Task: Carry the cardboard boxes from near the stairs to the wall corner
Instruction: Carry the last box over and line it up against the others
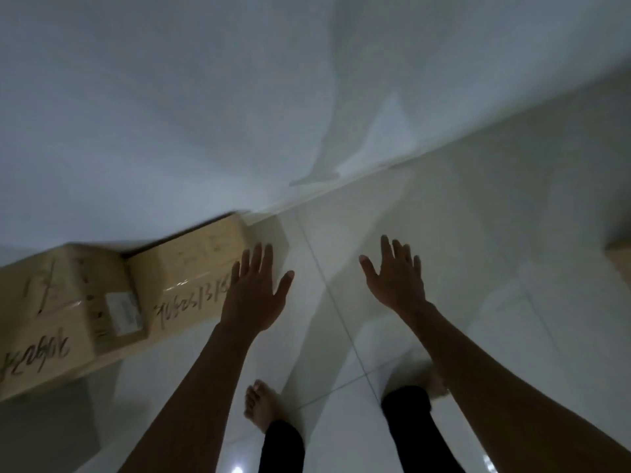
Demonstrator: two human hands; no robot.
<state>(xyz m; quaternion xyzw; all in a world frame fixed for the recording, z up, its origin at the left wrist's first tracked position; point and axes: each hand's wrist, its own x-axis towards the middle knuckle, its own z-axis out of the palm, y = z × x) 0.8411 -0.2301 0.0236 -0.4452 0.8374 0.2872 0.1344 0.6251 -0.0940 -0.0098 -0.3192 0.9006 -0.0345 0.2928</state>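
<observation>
Two brown cardboard boxes stand side by side on the floor against the white wall at the left. The nearer box (58, 312) carries a white label and black handwriting. The farther box (191, 268) has numbers written across its taped top. My left hand (256, 295) hovers open with spread fingers at the right end of the farther box; whether it touches is unclear. My right hand (396, 278) is open too, held out over bare floor, well apart from both boxes. Neither hand holds anything.
White wall (170, 114) meets glossy white floor tiles (444, 233) along a skirting line running up to the right. A corner of another brown box (619, 264) shows at the right edge. My bare feet (259, 404) stand on the tiles below my hands.
</observation>
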